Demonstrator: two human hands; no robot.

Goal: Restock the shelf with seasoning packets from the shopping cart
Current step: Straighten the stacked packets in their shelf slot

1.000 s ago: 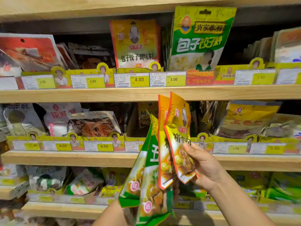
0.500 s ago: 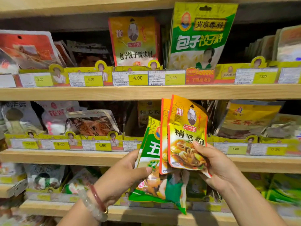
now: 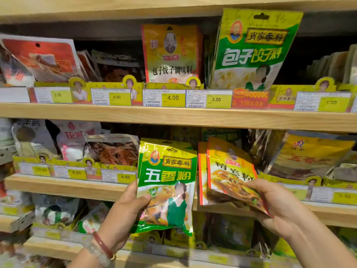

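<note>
— Desk: What do the hands hold?

— Operator: From my feed, the left hand [image 3: 123, 213] grips green packets [image 3: 167, 182] by their lower left edge, thumb pressed across the front, fingers hidden behind. I count at least two stacked, upright and facing me. The right hand [image 3: 278, 207] pinches yellow packets [image 3: 229, 175] at their lower right corner, thumb on top, fingers curled underneath. They tilt to the right, and a second one shows behind the first.

— Desk: Do the two bundles touch?

— Operator: I see them side by side with a narrow gap between them, both held in front of the middle shelf [image 3: 63, 185]. A red bangle [image 3: 102, 244] and a pale bead bracelet [image 3: 96, 254] sit on the left wrist.

— Desk: And around them?

— Operator: Behind the yellow packets, more stock stands in a yellow tray [image 3: 301, 180] on the middle shelf. To the left I read a 4.50 tag [image 3: 125, 176]. On the upper shelf [image 3: 173, 117] a big green pouch [image 3: 251, 49] stands upright beside a smaller yellow pouch [image 3: 171, 53], above tags marked 4.00 [image 3: 172, 97] and 3.00 [image 3: 216, 99]. Red pouches [image 3: 38, 57] lean at far left. The lower shelf [image 3: 58, 246] is blurred; I cannot read its stock. No cart is in my view.
</note>
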